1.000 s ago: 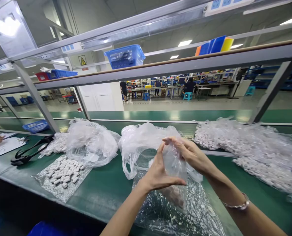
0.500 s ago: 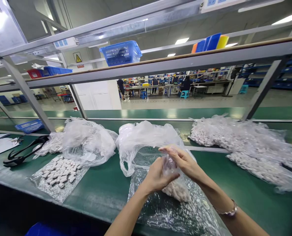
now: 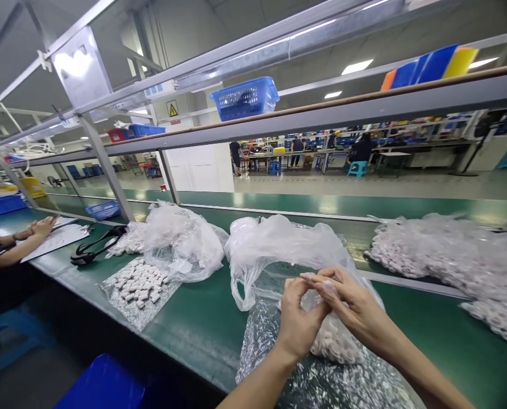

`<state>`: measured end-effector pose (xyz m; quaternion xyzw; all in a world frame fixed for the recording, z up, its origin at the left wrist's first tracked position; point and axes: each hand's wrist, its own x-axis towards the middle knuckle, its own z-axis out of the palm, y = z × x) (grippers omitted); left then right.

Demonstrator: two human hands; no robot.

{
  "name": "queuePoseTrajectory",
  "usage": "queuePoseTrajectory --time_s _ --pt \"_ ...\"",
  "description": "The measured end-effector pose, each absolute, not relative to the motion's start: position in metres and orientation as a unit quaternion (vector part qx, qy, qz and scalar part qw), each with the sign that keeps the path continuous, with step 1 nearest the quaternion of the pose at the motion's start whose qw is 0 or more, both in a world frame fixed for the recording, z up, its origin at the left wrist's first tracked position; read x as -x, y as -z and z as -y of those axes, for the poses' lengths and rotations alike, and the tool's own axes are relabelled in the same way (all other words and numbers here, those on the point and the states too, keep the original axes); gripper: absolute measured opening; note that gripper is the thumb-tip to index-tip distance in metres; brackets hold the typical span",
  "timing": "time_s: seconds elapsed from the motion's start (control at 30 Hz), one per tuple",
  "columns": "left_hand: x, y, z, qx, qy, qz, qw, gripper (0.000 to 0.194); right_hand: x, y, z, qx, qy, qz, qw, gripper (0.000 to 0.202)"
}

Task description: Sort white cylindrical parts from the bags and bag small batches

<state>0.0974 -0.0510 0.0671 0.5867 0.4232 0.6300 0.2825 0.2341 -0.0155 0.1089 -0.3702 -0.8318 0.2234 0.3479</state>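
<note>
My left hand and my right hand meet at the fingertips, pinching the gathered top of a clear plastic bag. Small pale ring-shaped parts fill the bag below them, which rests on clear plastic film over the green bench. Behind my hands lies a large crumpled white translucent bag. My fingers partly hide the neck of the small bag.
White blocks lie on film at the left, beside another stuffed bag and a black strapped item. Bagged parts sit at right. A person's hands rest on papers at far left. A blue basket stands overhead.
The view has swung left, bringing a person's hands into sight. My hands have come together over the bag's neck, and my right fingers have closed in.
</note>
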Motion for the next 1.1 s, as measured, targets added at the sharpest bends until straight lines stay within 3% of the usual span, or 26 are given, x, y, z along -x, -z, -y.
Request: queuePoseTrajectory --time_s 0.3,0.47,0.57,0.67,0.8,0.97,1.1 --pt "-0.087 -0.072 0.040 -0.512 -0.603 -0.139 0.596 0.023 -0.237 -0.109 0.013 0.379 -0.415 0.751 0.347 0.046" --pt "-0.077 -0.074 0.034 -0.472 -0.561 -0.169 0.659 0.028 -0.243 -0.109 0.013 0.344 -0.438 0.761 0.334 0.041" --pt "-0.071 -0.076 0.028 -0.454 -0.527 -0.226 0.682 0.024 -0.251 -0.107 0.011 0.305 -0.292 0.853 0.306 0.034" --pt "-0.069 -0.076 0.023 -0.467 -0.532 -0.306 0.637 0.018 -0.253 -0.097 0.010 0.280 -0.020 0.911 0.303 0.024" --pt "-0.070 -0.071 0.021 -0.491 -0.536 -0.363 0.583 0.023 -0.241 -0.076 0.016 0.315 0.298 0.851 0.296 0.031" --pt "-0.068 -0.058 0.021 -0.456 -0.481 -0.366 0.653 0.050 -0.233 -0.055 0.022 0.315 0.364 0.832 0.274 0.023" --pt "-0.064 -0.050 0.017 -0.498 -0.445 -0.362 0.651 0.052 -0.236 -0.048 0.026 0.317 0.344 0.838 0.280 0.024"
